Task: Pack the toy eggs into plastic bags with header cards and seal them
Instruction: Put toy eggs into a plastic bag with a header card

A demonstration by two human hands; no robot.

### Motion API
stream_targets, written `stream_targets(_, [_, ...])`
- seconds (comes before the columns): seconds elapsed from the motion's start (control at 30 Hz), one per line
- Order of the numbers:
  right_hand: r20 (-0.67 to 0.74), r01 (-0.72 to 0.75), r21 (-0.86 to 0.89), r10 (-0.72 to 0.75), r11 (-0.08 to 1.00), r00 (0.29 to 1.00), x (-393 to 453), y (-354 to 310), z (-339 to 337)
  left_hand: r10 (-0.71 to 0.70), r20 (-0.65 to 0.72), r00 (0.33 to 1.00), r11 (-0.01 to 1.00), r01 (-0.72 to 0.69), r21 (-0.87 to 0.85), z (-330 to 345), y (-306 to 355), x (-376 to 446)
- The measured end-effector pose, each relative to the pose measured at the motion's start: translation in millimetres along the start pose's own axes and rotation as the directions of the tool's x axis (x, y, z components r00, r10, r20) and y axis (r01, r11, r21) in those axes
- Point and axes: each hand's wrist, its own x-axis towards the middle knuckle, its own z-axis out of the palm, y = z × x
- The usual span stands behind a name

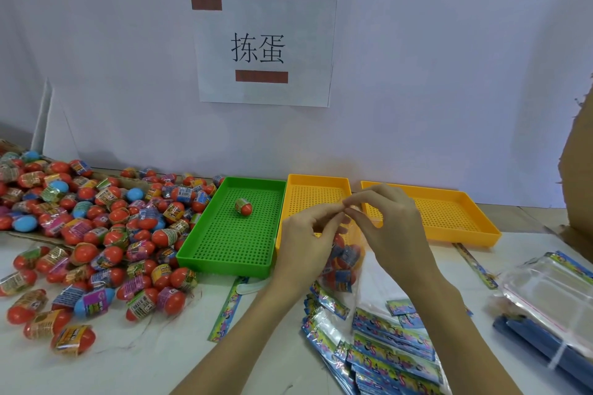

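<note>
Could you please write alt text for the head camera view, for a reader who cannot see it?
Left hand and right hand pinch the top of a clear bag holding toy eggs. Behind stand a green tray with one egg and two yellow trays; loose eggs lie left, header cards below.

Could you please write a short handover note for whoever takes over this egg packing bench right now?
Left hand and right hand: both pinch the top edge of a clear plastic bag that holds several toy eggs, lifted in front of the middle yellow tray.
Loose toy eggs are heaped on the left; one egg lies in the green tray.
Header cards are stacked near the front edge, spare bags on the right.
Done: this bag is filled.
Left: finish its seal; whether a card is inside is unclear; then pack the pile.
</note>
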Motion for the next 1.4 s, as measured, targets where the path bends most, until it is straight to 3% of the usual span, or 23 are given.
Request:
stream_targets(0.17, [-0.059, 0.118, -0.078, -0.122, 0.990, 0.991, -1, 1, 2, 0.024, -0.030, 0.999, 0.999, -0.023, 0.043, -1, 2, 1])
stream_targets(0.4, [-0.095, 0.103, -0.073, -0.110, 0.992, 0.989, -3, 0, 4, 0.031, -0.057, 0.998, 0.996, -0.027, 0.082, 1, 2, -1])
stream_targets(0.63, [-0.202, -0.070, -0.038, 0.061, 0.997, 0.978, -1, 1, 5, -0.090, -0.064, 0.994, 0.996, 0.088, -0.032, 1, -1, 0])
stream_targets(0.87, [-0.398, -0.482, 0.017, 0.448, 0.876, 0.800, -1, 70, -36, -0.315, -0.098, 0.944, 0.891, 0.258, -0.374, -12, -4, 10])
stream_targets(0.93, [-0.343, -0.556, 0.008, 0.524, 0.831, 0.779, -6, 85, -42, -0.336, -0.090, 0.937, 0.868, 0.271, -0.417, -12, -4, 11])
stream_targets(1.1, [0.047, -0.535, -0.027, 0.536, 0.844, 0.843, -10, 83, -30, -0.351, -0.069, 0.934, 0.838, 0.280, -0.469, -14, -4, 12])
stream_targets(1.3, [0.056, -0.529, -0.078, 0.534, 0.845, 0.844, -9, 71, -21, -0.324, -0.057, 0.944, 0.853, 0.266, -0.449, -14, -3, 11])
stream_targets(1.4, [0.159, -0.476, -0.157, 0.498, 0.865, 0.852, -6, 66, -27, -0.313, -0.056, 0.948, 0.859, 0.258, -0.443, -14, -3, 11])
